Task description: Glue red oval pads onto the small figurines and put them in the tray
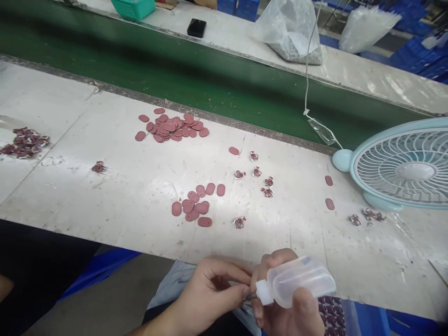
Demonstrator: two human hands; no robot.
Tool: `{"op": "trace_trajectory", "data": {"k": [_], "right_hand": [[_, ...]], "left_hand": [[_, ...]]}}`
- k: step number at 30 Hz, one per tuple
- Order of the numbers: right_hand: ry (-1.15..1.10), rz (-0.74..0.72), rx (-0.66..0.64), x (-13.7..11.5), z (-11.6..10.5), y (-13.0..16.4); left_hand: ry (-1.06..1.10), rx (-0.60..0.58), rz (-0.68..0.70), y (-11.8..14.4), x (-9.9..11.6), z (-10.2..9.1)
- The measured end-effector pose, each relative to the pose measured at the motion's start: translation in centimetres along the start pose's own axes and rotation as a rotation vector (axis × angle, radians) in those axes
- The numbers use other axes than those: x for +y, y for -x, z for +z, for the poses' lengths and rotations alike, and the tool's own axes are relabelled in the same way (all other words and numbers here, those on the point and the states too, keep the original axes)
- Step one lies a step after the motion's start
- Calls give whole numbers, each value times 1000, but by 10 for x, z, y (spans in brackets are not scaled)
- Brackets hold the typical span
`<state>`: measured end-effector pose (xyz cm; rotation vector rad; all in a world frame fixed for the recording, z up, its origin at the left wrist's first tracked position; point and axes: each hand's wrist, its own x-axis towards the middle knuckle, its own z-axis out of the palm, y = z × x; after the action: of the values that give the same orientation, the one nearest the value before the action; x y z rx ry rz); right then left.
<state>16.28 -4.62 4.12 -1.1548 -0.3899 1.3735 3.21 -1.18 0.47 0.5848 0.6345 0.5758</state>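
A translucent squeeze bottle (304, 280) with a white cap (264, 292) lies tilted in my right hand (308, 319), its tip pointing left. The fingers of my left hand (213, 291) are pinched together right at that tip. Something small and dark shows between them; I cannot make out what it is. On the table ahead, a small group of reddish oval pieces (189, 206) lies to the left. Nearby are several small brown-and-silver pieces (240, 222), scattered singly.
A larger pile of reddish ovals (170, 127) sits farther back, and a heap of brown pieces (26, 142) at far left. The light-blue fan (416, 170) stands at right. Behind the table runs a green belt (210, 93); beyond it is a plastic bag (294, 32).
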Motion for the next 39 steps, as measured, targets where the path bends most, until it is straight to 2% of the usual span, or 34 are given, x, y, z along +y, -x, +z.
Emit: {"op": "trace_trajectory", "data": {"k": [3, 7, 10, 14, 17, 19, 22, 25, 30, 34, 39], "right_hand": [[-36, 88, 0, 5, -2, 2], [-39, 93, -10, 5, -4, 3], [-93, 76, -8, -2, -8, 3], [-87, -12, 20, -11, -18, 1], [-28, -76, 57, -13, -23, 2], [29, -111, 139, -11, -24, 3], [107, -179, 251, -6, -20, 6], [177, -292, 302, 2, -13, 8], [315, -425, 310, 14, -10, 12], [351, -421, 292, 17, -15, 14], [382, -394, 269, 9, -13, 15]], "left_hand": [[-63, 8, -66, -1, 3, -4], [-45, 86, -129, 0, -1, -9], [21, 53, -126, 1, -6, -13], [198, -20, -107, 1, -12, -16], [292, 35, -64, 0, -13, -15], [321, 70, -53, 0, -13, -13], [354, 102, -60, 0, -12, -13], [386, 128, -69, 1, -13, -13], [413, 132, -48, 3, -14, -8], [414, 111, -33, 3, -14, -6], [424, 90, -23, 2, -15, -6]]}}
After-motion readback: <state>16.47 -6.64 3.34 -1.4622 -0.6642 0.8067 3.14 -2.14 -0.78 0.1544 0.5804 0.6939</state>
